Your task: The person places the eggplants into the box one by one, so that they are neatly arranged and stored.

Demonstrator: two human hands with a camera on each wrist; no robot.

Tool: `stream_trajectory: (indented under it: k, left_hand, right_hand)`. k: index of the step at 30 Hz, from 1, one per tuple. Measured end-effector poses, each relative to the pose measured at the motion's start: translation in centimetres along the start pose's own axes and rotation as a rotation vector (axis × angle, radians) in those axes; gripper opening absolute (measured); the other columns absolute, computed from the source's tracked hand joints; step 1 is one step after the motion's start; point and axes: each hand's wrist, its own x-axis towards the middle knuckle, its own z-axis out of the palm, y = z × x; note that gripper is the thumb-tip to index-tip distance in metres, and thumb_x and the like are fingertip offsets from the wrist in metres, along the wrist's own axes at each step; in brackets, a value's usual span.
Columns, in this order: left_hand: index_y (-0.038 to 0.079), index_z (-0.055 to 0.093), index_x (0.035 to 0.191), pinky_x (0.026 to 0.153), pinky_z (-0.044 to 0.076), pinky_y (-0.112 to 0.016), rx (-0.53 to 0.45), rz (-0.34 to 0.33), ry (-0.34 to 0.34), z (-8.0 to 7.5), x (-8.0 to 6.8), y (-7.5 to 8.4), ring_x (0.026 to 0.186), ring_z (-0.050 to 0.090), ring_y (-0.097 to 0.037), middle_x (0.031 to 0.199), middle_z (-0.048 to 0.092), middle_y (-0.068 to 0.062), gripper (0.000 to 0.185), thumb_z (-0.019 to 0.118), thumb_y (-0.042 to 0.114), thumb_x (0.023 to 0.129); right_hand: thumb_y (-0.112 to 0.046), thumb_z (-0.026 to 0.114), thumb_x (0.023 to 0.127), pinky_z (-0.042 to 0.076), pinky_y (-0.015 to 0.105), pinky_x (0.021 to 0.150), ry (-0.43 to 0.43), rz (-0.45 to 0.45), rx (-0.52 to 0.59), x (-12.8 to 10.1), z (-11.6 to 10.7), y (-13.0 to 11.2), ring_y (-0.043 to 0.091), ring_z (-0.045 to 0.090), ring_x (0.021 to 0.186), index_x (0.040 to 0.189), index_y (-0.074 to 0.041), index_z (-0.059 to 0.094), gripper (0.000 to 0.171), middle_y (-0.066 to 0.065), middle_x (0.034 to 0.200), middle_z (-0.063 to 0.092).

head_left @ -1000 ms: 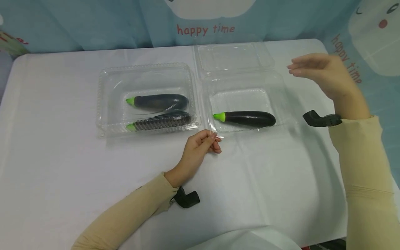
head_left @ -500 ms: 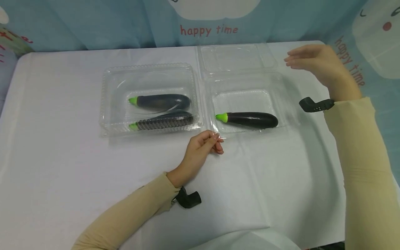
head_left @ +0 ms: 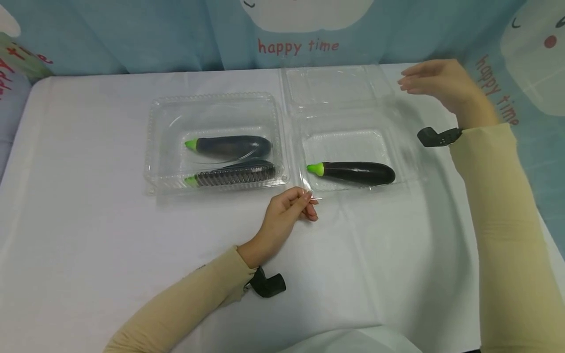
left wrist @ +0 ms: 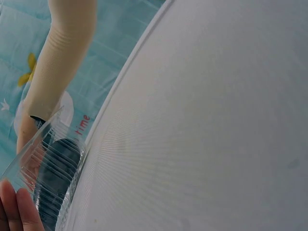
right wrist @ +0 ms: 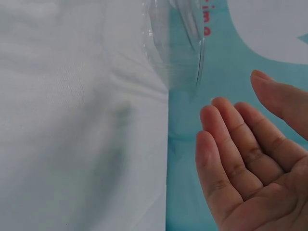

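Note:
In the head view my left hand [head_left: 282, 215] pinches the front left corner of a clear plastic clamshell box [head_left: 340, 142], thumb on top. One dark eggplant [head_left: 359, 173] with a green stem end lies along the front of its base. The box's lid [head_left: 326, 88] is swung back, away from me. Beyond the right end of that lid my right hand [head_left: 437, 86] is raised, fingers extended. The right wrist view shows this hand's palm [right wrist: 255, 197] holding nothing, beside the lid's edge [right wrist: 175, 57]. Through the ribbed box wall, the left wrist view shows the eggplant [left wrist: 57, 166].
A closed clear box [head_left: 172, 117] stands just left of the open one. Inside it lie two eggplants, one behind [head_left: 234, 147] and one in front [head_left: 238, 175]. A white cloth [head_left: 88, 245] covers the table, and a blue printed curtain [head_left: 154, 34] hangs along the back.
My right hand has moved away from me and slightly left, toward the back edge near the raised lid. My left hand keeps its pinch on the box corner. The eggplants have not moved.

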Motion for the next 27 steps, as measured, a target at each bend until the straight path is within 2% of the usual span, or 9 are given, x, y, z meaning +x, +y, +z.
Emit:
stream_trajectory:
  k: [5, 7, 12, 17, 24, 25, 27]
  left_hand:
    - [-0.013, 0.057, 0.093, 0.074, 0.056, -0.034, -0.001, -0.002, 0.001, -0.1, -0.1, -0.1, 0.068, 0.064, -0.012, 0.071, 0.061, -0.003, 0.018, 0.047, 0.002, 0.099]
    - [-0.013, 0.057, 0.093, 0.074, 0.056, -0.035, 0.002, 0.007, 0.000, -0.1, -0.1, -0.1, 0.067, 0.064, -0.011, 0.071, 0.061, -0.003, 0.018, 0.047, 0.002, 0.099]
    - [-0.013, 0.057, 0.093, 0.073, 0.056, -0.035, 0.008, 0.024, -0.001, -0.1, -0.1, -0.2, 0.067, 0.064, -0.010, 0.072, 0.061, -0.003, 0.019, 0.047, 0.002, 0.099]
    - [-0.014, 0.056, 0.093, 0.074, 0.056, -0.035, 0.006, 0.028, -0.008, -0.1, -0.2, -0.2, 0.067, 0.064, -0.011, 0.072, 0.061, -0.004, 0.019, 0.047, 0.001, 0.099]
    - [-0.014, 0.056, 0.093, 0.074, 0.056, -0.036, 0.003, 0.037, -0.015, -0.1, -0.2, -0.2, 0.067, 0.064, -0.010, 0.072, 0.061, -0.004, 0.019, 0.047, 0.001, 0.099]
    - [-0.014, 0.056, 0.093, 0.074, 0.056, -0.036, 0.003, 0.038, -0.017, -0.1, -0.1, -0.2, 0.067, 0.064, -0.010, 0.072, 0.061, -0.004, 0.019, 0.047, 0.002, 0.099]
    - [-0.015, 0.056, 0.093, 0.074, 0.056, -0.036, 0.003, 0.039, -0.021, -0.1, -0.1, -0.2, 0.067, 0.064, -0.010, 0.072, 0.061, -0.004, 0.019, 0.047, 0.001, 0.099]
  right_hand:
    - [-0.025, 0.076, 0.083, 0.046, 0.015, 0.087, 0.000, 0.011, 0.023, 0.8, 0.2, 0.2, 0.009, 0.062, 0.100, 0.129, -0.005, 0.058, 0.053, -0.005, 0.104, 0.068]
    - [-0.028, 0.076, 0.082, 0.045, 0.015, 0.089, 0.002, 0.021, -0.027, 1.1, 0.3, 0.3, 0.009, 0.059, 0.104, 0.129, -0.009, 0.058, 0.054, -0.007, 0.106, 0.067]
    - [-0.028, 0.074, 0.084, 0.042, 0.015, 0.093, -0.033, 0.017, -0.083, 1.9, 0.6, 0.8, 0.007, 0.056, 0.105, 0.133, -0.009, 0.055, 0.056, -0.007, 0.113, 0.062]
    - [-0.022, 0.074, 0.085, 0.044, 0.016, 0.090, -0.071, 0.014, -0.027, 2.4, 1.0, 1.2, 0.005, 0.060, 0.099, 0.135, -0.003, 0.053, 0.057, -0.005, 0.115, 0.059]
    - [-0.022, 0.071, 0.087, 0.043, 0.017, 0.094, -0.105, -0.007, -0.048, 2.8, 1.2, 1.2, 0.003, 0.059, 0.098, 0.139, 0.001, 0.046, 0.062, -0.006, 0.115, 0.059]
    - [-0.021, 0.070, 0.088, 0.043, 0.017, 0.093, -0.114, -0.008, -0.034, 2.9, 1.2, 1.2, 0.003, 0.060, 0.097, 0.139, 0.002, 0.045, 0.061, -0.007, 0.113, 0.061]
    - [-0.017, 0.069, 0.089, 0.046, 0.017, 0.090, -0.134, -0.005, 0.035, 2.9, 1.2, 1.4, 0.005, 0.061, 0.094, 0.133, -0.001, 0.053, 0.050, -0.008, 0.107, 0.065]
